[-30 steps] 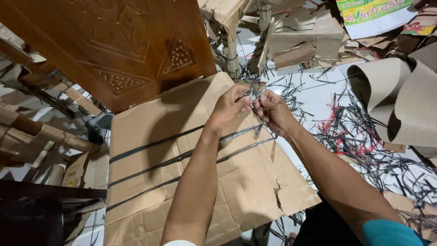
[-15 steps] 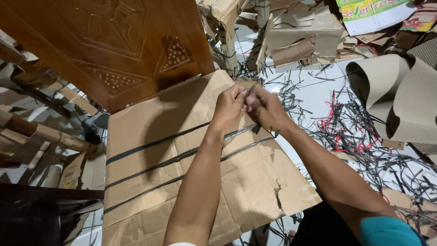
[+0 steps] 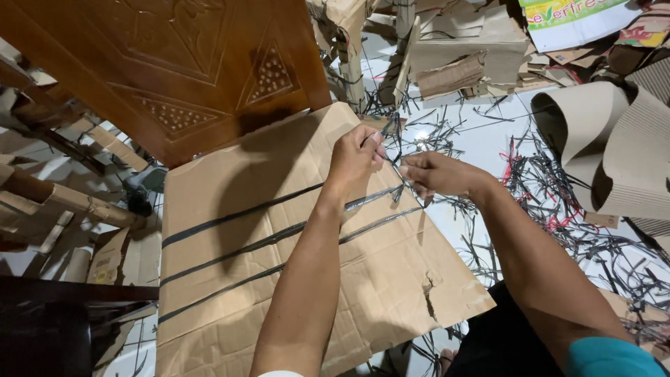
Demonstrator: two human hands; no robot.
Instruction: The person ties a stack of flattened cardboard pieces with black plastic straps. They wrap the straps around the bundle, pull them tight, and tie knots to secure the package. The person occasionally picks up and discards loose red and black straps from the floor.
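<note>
At one o'clock I see a flat printed carton panel (image 3: 572, 21), white with green, yellow and red, atop brown cardboard scraps (image 3: 453, 63).

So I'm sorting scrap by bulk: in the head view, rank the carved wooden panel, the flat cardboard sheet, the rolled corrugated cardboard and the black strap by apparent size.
1. flat cardboard sheet and carved wooden panel: alike; the panel is cropped.
2. rolled corrugated cardboard.
3. black strap.
</note>
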